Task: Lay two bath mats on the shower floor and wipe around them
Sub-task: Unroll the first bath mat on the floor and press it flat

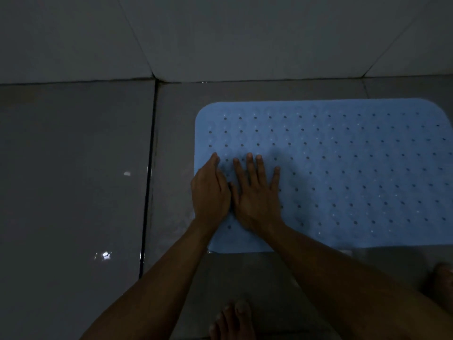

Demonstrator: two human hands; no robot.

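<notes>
A light blue bath mat [348,168] with rows of small holes lies flat on the grey tiled shower floor [73,180], running off the right edge of view. My left hand [210,190] rests palm down on the mat's left edge, fingers together. Beside it and touching it, my right hand [257,192] lies flat on the mat with its fingers spread. Neither hand holds anything. Only one mat is in view, and no cloth is visible.
The tiled wall [220,38] meets the floor just beyond the mat. A dark grout line [148,182] runs down the floor left of the mat. My bare feet show at the bottom [230,322] and lower right [443,283]. The light is dim.
</notes>
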